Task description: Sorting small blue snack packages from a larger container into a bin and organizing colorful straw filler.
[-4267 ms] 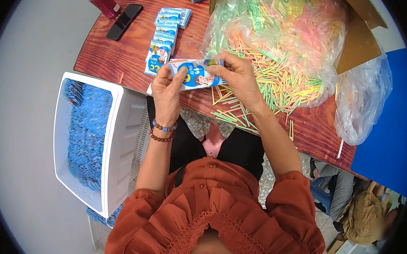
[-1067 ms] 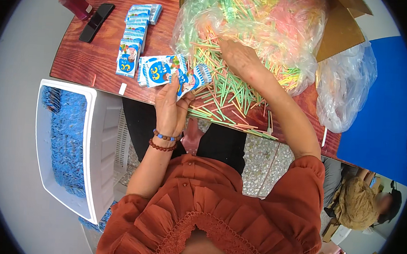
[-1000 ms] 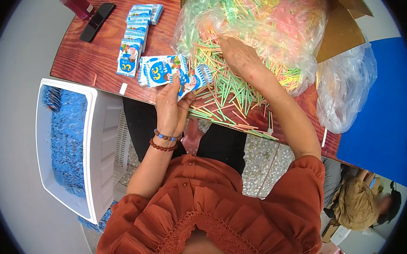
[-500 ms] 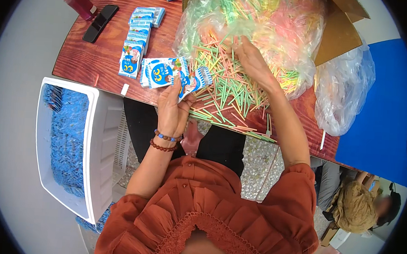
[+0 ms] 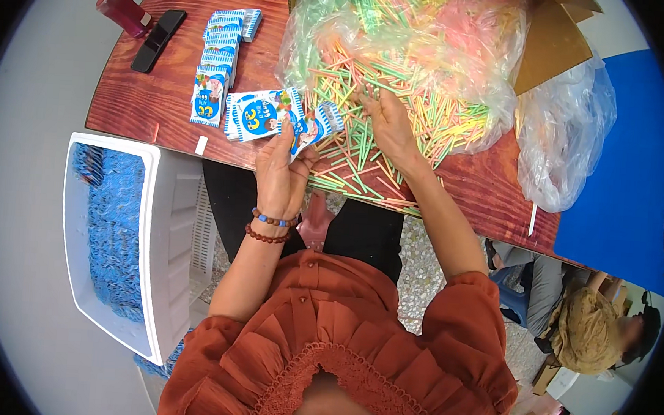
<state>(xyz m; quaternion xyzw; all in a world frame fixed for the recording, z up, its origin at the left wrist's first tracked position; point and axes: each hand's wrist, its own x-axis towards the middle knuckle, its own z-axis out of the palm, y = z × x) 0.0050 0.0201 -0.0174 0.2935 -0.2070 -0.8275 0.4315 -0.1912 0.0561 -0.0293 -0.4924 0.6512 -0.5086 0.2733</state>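
Red-brown wooden surface (image 5: 144, 106) bearing thin pastel sticks (image 5: 362, 142); left hand (image 5: 276, 175), fingers clamped on flat blue-and-white packet (image 5: 314, 129) beside them; right hand (image 5: 389, 123) over sticks, fingers' grip indeterminable; front-edge sticks could fall if right forearm (image 5: 439, 216) brushes them.

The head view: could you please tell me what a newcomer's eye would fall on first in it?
Likeliest is the pile of thin green, pink and yellow sticks, spilling from a clear plastic bag on the reddish wooden table, with the right hand among them. Next, perhaps, come the white plastic tub at the picture's left, holding a mass of blue pieces, and the blue-and-white packet in the left hand near the table's front edge.
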